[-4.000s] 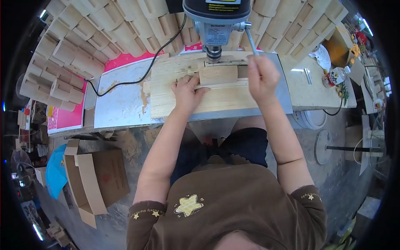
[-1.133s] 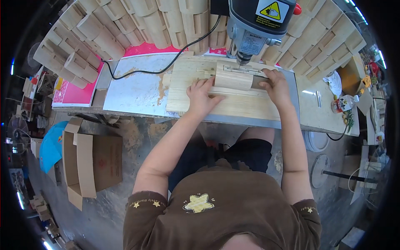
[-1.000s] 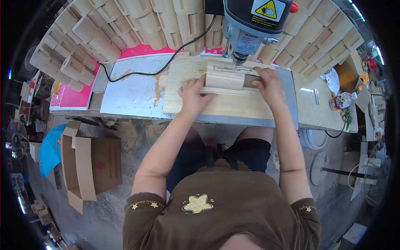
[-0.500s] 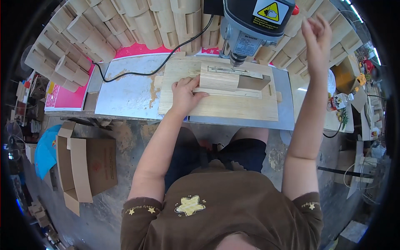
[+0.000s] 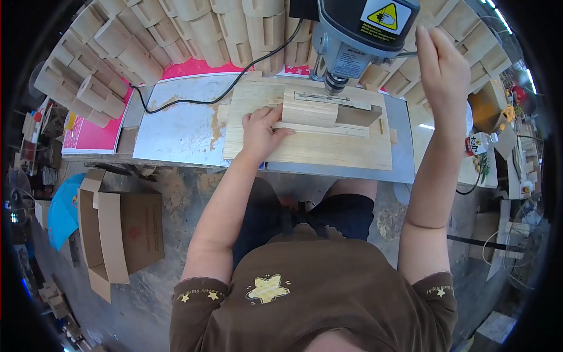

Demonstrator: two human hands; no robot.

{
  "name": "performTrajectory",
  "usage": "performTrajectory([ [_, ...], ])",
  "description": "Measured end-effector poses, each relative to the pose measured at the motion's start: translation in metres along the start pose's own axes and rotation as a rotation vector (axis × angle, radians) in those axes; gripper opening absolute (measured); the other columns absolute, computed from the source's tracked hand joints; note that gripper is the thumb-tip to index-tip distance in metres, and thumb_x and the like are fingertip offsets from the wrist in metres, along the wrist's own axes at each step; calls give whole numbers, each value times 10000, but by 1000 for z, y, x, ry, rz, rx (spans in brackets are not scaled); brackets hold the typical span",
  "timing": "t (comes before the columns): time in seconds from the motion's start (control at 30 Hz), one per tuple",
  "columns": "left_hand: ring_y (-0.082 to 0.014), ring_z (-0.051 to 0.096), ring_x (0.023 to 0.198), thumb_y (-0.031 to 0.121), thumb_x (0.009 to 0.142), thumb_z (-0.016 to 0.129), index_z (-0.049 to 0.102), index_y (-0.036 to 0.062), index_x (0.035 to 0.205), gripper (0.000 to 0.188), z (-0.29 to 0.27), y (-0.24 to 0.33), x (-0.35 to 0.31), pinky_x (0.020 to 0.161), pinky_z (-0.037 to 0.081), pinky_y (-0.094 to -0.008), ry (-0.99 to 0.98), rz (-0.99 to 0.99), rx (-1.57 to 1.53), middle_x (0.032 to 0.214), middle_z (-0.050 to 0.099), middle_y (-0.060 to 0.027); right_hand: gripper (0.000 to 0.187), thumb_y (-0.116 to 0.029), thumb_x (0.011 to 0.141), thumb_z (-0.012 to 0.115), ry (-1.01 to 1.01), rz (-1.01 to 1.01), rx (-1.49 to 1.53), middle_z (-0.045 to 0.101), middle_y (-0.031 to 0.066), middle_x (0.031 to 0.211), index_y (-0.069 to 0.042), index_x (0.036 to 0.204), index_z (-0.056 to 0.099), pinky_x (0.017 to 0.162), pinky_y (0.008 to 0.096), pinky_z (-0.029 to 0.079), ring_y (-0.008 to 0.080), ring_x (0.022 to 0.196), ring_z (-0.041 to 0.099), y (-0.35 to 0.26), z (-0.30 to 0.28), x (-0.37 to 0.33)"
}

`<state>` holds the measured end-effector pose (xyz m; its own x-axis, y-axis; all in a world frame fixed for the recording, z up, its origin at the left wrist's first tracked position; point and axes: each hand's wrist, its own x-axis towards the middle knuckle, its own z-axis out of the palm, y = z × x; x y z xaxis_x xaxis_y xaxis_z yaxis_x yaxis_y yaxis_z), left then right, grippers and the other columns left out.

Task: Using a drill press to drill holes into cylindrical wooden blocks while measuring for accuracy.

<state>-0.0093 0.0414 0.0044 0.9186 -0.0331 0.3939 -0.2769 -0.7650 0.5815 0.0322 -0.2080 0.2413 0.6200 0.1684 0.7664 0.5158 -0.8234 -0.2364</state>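
On the work table stands a small bench drill press (image 5: 352, 41), its chuck (image 5: 336, 84) pointing down over a pale wooden block (image 5: 309, 111). This block has a rounded front face and lies in a jig on a flat wooden board (image 5: 328, 154), with a metal strip (image 5: 332, 100) along its back. My left hand (image 5: 261, 132) grips the block's left end, fingers behind and thumb along the front. Raised to the right of the drill, my right hand (image 5: 444, 67) is closed around the end of the drill's feed lever (image 5: 404, 54). The drill tip is hard to make out.
Stacks of slotted wooden cylinders (image 5: 217, 35) line the table's back. A black cable (image 5: 229, 91) crosses a white sheet (image 5: 170, 132) on the left. An open cardboard box (image 5: 141, 229) stands on the floor; a bottle (image 5: 481, 142) sits at right.
My right hand has come down slightly and closed on the feed lever, which has swung toward me. The chuck sits a little lower. My left hand stays at the block.
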Motion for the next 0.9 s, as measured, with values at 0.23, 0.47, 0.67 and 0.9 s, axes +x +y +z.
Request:
performTrajectory([
  [0.23,-207,544,844,296,616,783,610,101,1152,596,3,0,2,816,308,-385,-7,28,21,779,558,-4,116,-98,870,570,14,84,238,577,113,658,-7,886,640,560,287,424,190,568,542,-11,11,-78],
  [0.47,-197,540,801,282,613,783,620,98,1136,578,2,2,2,805,308,-370,-5,22,20,757,546,-4,120,-36,854,566,138,153,404,570,79,690,12,936,640,535,249,387,146,570,494,2,45,-112],
  [0.67,-198,544,803,272,614,783,614,129,1155,584,2,1,3,795,317,-367,-13,21,16,761,553,-3,134,-6,834,571,167,57,420,525,76,678,15,956,621,518,264,381,161,580,491,22,83,-134],
  [0.9,-202,549,822,263,611,786,610,123,1164,597,0,1,4,802,320,-381,-23,4,23,779,567,-3,101,-7,837,565,154,39,427,533,93,686,18,922,613,513,282,380,182,587,498,17,73,-126],
])
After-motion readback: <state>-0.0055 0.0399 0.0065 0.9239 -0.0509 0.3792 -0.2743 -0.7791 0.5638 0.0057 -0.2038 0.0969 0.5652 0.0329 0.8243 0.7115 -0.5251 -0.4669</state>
